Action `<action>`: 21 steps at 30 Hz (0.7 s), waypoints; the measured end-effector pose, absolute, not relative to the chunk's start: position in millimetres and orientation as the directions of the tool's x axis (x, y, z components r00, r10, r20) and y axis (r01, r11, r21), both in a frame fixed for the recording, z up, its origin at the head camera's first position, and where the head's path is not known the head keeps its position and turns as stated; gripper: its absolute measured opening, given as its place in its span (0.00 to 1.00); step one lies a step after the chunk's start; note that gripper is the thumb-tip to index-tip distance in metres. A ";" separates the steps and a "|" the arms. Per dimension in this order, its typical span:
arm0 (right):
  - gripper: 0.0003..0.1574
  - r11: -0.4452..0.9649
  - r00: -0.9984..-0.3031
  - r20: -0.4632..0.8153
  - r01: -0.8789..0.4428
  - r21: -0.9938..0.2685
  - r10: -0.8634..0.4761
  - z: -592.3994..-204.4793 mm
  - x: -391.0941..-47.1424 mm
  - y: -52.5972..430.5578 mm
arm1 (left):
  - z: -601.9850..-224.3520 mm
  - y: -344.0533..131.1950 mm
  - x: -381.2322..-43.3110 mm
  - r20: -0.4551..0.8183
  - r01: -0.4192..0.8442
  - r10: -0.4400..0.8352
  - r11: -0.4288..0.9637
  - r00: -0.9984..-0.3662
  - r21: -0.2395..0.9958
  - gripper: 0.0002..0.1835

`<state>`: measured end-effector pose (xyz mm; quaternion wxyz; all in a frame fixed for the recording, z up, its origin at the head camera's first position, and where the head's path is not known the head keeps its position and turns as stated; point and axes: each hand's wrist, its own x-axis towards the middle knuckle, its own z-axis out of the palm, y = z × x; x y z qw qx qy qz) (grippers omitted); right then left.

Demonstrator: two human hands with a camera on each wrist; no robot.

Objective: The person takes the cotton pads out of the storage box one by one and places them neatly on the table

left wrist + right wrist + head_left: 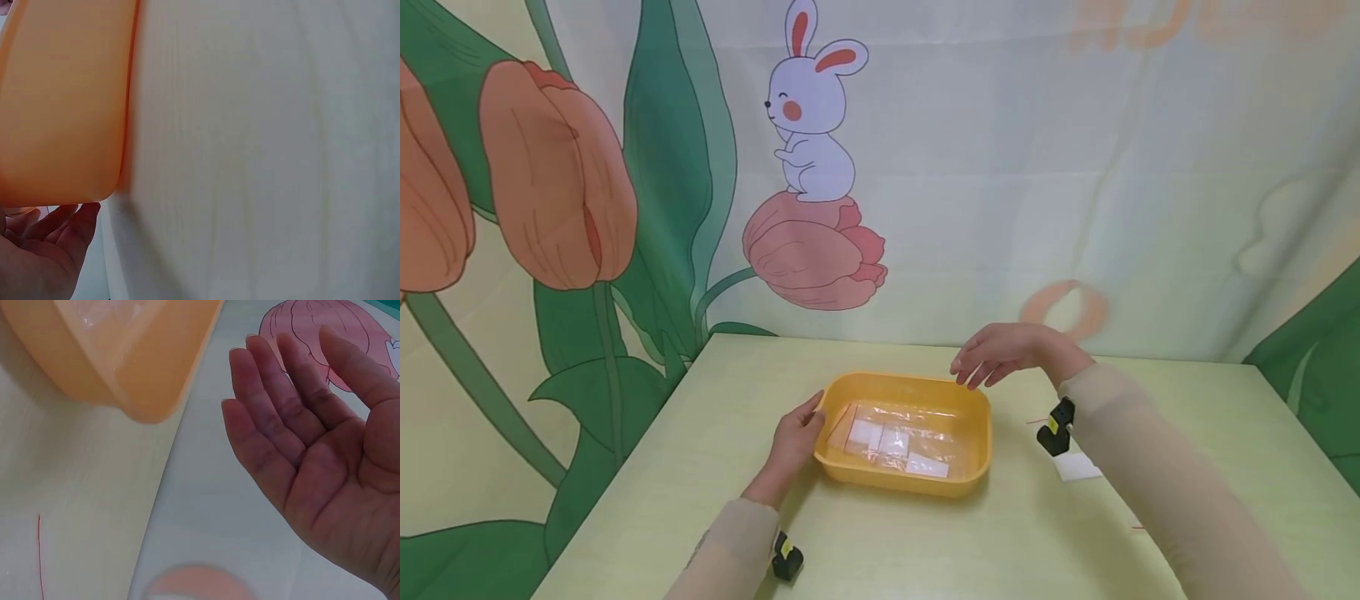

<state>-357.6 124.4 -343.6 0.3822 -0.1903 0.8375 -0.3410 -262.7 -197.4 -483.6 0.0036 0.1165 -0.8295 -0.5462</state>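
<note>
A yellow plastic basin sits mid-table in the head view, holding several clear zip bags with red seal lines and white pieces inside. My left hand grips its left rim; in the left wrist view the fingers are against the basin's end. Over the far right corner of the basin hovers my right hand. Its palm and spread, relaxed fingers show in the right wrist view, apart from the basin and holding nothing.
Right of the basin, a white piece lies on the pale table, partly behind the right forearm. Red seal lines show near it. A cloth backdrop with a rabbit and tulips hangs at the table's far edge.
</note>
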 end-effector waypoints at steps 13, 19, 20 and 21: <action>0.30 0.736 -0.619 -0.581 0.006 -0.676 -0.528 -357.8 -365.7 85.1 | -481.1 -196.1 -260.8 -0.134 -0.203 -0.202 0.374 -0.970 0.905 0.26; 0.31 0.751 -0.609 -0.615 0.046 -0.658 -0.501 -367.8 -368.8 71.2 | -481.4 -196.7 -261.6 -0.127 -0.196 -0.196 0.387 -0.972 0.901 0.26; 0.30 0.753 -0.606 -0.620 0.054 -0.656 -0.497 -369.4 -369.0 69.4 | -481.6 -196.5 -262.1 -0.127 -0.196 -0.197 0.388 -0.972 0.901 0.26; 0.30 0.754 -0.603 -0.628 0.065 -0.653 -0.492 -370.7 -369.0 67.7 | -481.9 -196.4 -262.7 -0.125 -0.194 -0.197 0.387 -0.972 0.901 0.26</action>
